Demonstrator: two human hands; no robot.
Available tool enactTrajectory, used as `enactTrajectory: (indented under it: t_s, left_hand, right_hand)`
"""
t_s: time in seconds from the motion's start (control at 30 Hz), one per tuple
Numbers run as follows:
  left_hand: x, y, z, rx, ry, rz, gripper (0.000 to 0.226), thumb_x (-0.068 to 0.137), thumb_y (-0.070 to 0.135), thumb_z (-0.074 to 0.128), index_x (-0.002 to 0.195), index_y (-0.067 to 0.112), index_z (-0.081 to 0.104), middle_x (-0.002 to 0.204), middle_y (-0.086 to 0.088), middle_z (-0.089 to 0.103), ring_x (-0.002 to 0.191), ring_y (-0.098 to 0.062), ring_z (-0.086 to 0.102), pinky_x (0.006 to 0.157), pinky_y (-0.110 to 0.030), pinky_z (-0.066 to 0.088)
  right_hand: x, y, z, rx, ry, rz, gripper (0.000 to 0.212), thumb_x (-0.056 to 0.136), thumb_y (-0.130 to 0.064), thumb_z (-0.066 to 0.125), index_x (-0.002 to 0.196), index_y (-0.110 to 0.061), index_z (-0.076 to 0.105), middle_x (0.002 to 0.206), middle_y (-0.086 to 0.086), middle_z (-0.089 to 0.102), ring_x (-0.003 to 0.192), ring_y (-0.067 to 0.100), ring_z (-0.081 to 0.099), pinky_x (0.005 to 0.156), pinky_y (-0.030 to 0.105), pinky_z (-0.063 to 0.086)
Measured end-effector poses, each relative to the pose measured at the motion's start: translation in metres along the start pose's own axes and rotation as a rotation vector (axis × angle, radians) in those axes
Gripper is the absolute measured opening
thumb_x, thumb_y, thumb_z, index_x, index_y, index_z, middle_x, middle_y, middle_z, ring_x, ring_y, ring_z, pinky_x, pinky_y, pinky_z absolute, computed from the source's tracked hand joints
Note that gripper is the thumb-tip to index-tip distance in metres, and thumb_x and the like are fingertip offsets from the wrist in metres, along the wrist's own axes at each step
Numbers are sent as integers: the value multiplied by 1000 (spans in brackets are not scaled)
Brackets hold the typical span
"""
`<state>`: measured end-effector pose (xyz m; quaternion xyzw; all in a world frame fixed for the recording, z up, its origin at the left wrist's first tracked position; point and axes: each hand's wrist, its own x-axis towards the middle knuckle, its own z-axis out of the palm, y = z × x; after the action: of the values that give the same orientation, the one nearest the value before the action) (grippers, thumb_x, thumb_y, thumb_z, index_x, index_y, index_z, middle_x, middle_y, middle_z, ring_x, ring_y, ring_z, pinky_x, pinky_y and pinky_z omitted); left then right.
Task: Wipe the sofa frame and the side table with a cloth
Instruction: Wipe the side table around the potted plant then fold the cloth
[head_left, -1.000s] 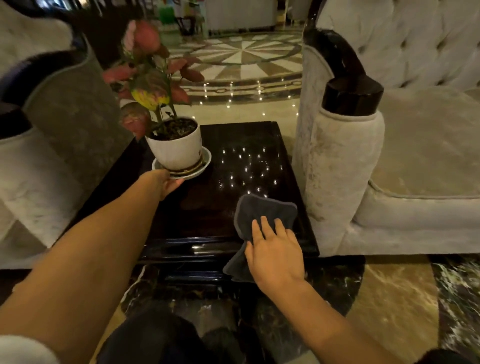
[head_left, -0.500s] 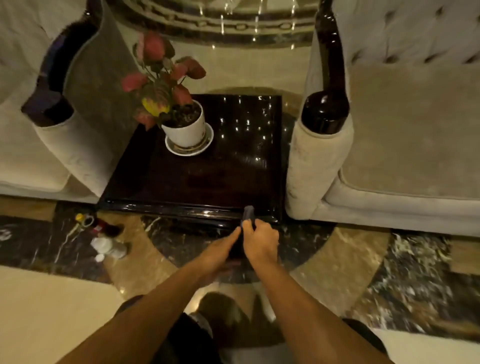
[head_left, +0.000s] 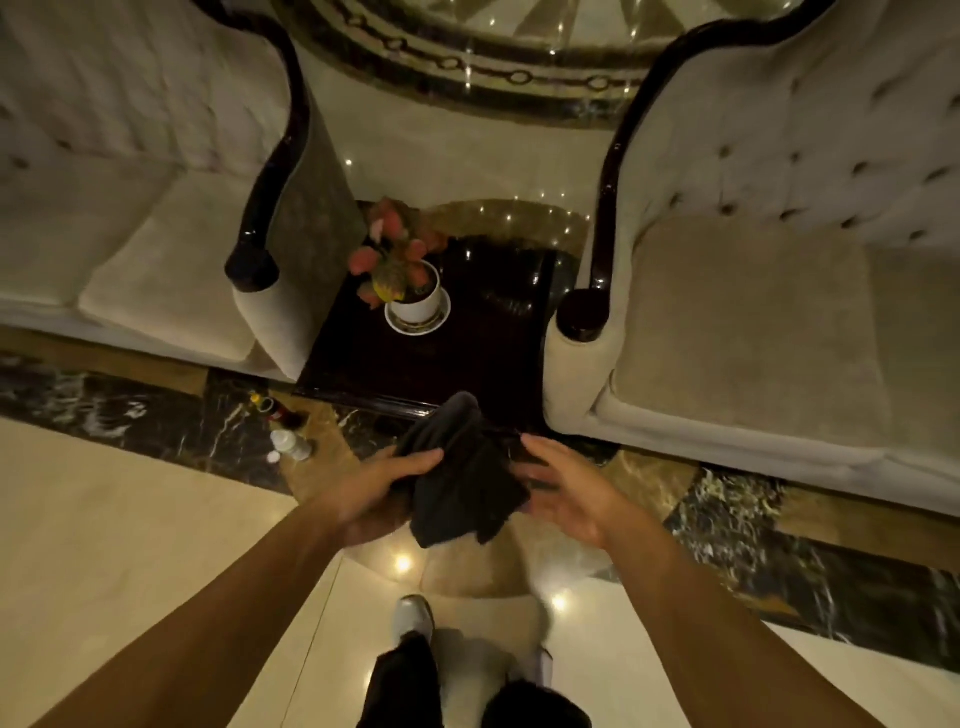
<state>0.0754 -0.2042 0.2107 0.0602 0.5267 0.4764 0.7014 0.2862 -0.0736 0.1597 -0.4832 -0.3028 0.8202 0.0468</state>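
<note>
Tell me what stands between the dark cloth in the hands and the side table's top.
Nothing visible blocks it. The dark grey cloth hangs between the left hand and right hand, just in front of the dark glossy side table. Only the white potted plant on a saucer occupies the top's back left part.

The desk (head_left: 467, 358) stands between two sofas: one sofa (head_left: 130, 249) to its left, the other sofa (head_left: 753, 312) to its right, their armrests just beside its edges. A potted plant (head_left: 410, 291) sits in a saucer on the desk, toward the left. On the floor (head_left: 130, 519), left of the desk's near corner, lie two bottles (head_left: 283, 431). The cloth (head_left: 462, 478) hangs between the left hand (head_left: 374, 488) and right hand (head_left: 566, 493), in front of the desk's near edge.
</note>
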Motion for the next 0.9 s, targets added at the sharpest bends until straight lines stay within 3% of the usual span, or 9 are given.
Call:
enactTrajectory:
  t_s: [0.07,0.13,0.2,0.3,0.47,0.57,0.63,0.77,0.9]
  left_hand:
    - [-36,-5,35,-35,-12,4,44,74,20,79,116,11,69,121,-20,67,109,-36,65,83,-44,57]
    - [-32,-10,49,-41,50,26,46,76,15,75,120,12,63,122,-20,66,111,-34,65,88,-45,56]
    - [-31,-14,65,-55,24,60,42,79,12,70,120,12,62,121,-18,67,113,-32,64,93,-47,53]
    - [-37,-11,69,-110,-26,95,37,78,8,67,115,13,66,118,-16,69,111,-31,65,89,-44,55]
    - [-60,1,41,88,-158,38,42,88,20,62,130,14,58,131,-10,63,118,-26,62,92,-41,55]
    - [-63,12,21,207,-214,-94,39,82,40,67,119,25,66,126,-1,67,114,-21,64,90,-37,55]
    - [-58,21,9,194,-221,-133,49,80,48,68,123,25,64,128,-3,66,119,-25,61,102,-44,46]
    - [-44,47,-1,89,-140,5,62,63,39,85,121,23,67,125,-3,68,121,-24,59,110,-46,37]
    - [-34,76,-16,103,-80,190,46,68,16,83,112,14,70,113,-7,73,107,-26,67,83,-33,57]
  right_hand:
    - [-43,31,-8,-13,177,141,70,86,-65,60,132,-13,58,122,17,67,101,35,69,73,40,57]
    - [-49,44,2,121,-34,236,79,87,-73,50,130,-7,61,125,20,67,110,41,67,87,47,54]
    - [-57,39,21,330,-125,144,65,88,-61,60,129,-12,64,127,18,67,113,39,67,91,50,55]
    - [-65,18,39,399,-26,-29,57,77,-40,76,127,-15,66,116,12,74,102,29,73,78,40,60]
    - [-82,-11,44,433,1,-257,50,91,-10,65,138,-21,54,127,11,69,115,28,67,87,38,57]
    - [-90,-29,58,326,-58,-347,45,88,0,63,126,-24,63,122,13,71,111,30,69,82,38,60]
    - [-96,-41,72,257,-115,-385,46,83,0,66,122,-24,67,124,16,69,114,33,67,86,41,59]
    - [-93,-62,98,9,-139,-422,50,87,7,62,124,-27,65,116,18,72,109,33,69,81,40,60]
    - [-75,-80,110,-286,136,-503,56,84,10,69,118,-34,63,99,9,78,98,25,73,78,40,60]
